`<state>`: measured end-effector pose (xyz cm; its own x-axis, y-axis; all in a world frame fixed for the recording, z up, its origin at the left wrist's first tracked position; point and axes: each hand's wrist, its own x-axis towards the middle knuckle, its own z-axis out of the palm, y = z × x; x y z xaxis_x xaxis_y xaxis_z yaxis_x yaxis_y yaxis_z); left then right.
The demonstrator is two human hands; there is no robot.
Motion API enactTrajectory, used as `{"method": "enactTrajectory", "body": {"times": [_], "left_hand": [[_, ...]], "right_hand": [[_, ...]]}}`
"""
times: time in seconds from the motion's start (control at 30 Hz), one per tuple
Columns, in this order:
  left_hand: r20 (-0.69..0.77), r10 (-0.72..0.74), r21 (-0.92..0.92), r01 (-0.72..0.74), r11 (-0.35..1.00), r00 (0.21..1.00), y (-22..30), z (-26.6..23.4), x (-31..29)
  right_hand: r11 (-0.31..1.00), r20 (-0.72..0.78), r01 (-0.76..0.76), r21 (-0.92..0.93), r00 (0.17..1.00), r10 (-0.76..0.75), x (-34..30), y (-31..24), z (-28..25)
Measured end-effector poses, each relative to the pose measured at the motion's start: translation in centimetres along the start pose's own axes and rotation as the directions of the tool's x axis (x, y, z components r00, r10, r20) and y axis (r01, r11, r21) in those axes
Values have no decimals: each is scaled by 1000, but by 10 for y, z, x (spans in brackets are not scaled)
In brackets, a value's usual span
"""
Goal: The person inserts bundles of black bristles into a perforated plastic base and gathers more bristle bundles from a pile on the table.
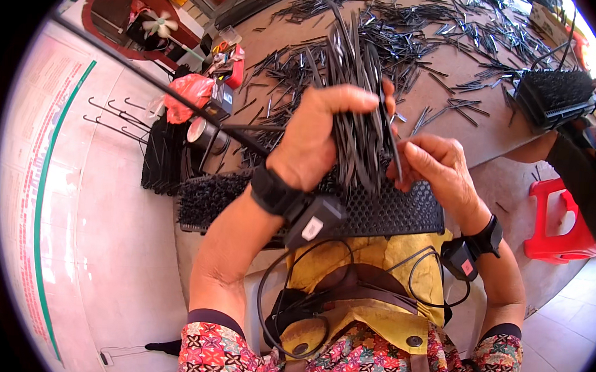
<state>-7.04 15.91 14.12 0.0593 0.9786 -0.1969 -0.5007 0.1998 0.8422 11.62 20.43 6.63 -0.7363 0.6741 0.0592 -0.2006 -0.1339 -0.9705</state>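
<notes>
My left hand (317,136) is closed around a thick bundle of thin black sticks (354,74) that fans upward above the fist. My right hand (437,170) pinches a single black stick (390,133) beside the bundle, its lower end close to a black perforated tray (398,211) that lies across my lap edge. Part of this tray, at its left end (206,198), is filled with upright black sticks. Both wrists carry black strapped devices with cables.
Many loose black sticks (420,37) cover the brown round table (449,133). Another person's arm (569,150) holds a filled black tray (559,95) at the right. A red stool (559,220) stands at the right, a red bag (188,93) and small fan (159,25) at the left.
</notes>
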Motion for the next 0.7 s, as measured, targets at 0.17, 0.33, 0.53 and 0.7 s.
{"method": "enactTrajectory", "body": {"times": [0.17,0.33,0.53,0.7], "left_hand": [[-19,2,-1,-2,1000,1000,-44,-14,-76],[-138,116,11,-116,993,984,-91,-31,-145],[-216,168,80,-154,985,962,-138,-55,-194],[-176,164,2,-166,986,971,-150,-55,-203]], "right_hand": [[996,3,-85,6,996,85,-41,16,29],[995,-22,-97,12,995,98,-73,36,60],[995,-27,-17,-100,1000,14,-96,56,95],[971,-42,141,-191,988,-151,-93,64,121]]}}
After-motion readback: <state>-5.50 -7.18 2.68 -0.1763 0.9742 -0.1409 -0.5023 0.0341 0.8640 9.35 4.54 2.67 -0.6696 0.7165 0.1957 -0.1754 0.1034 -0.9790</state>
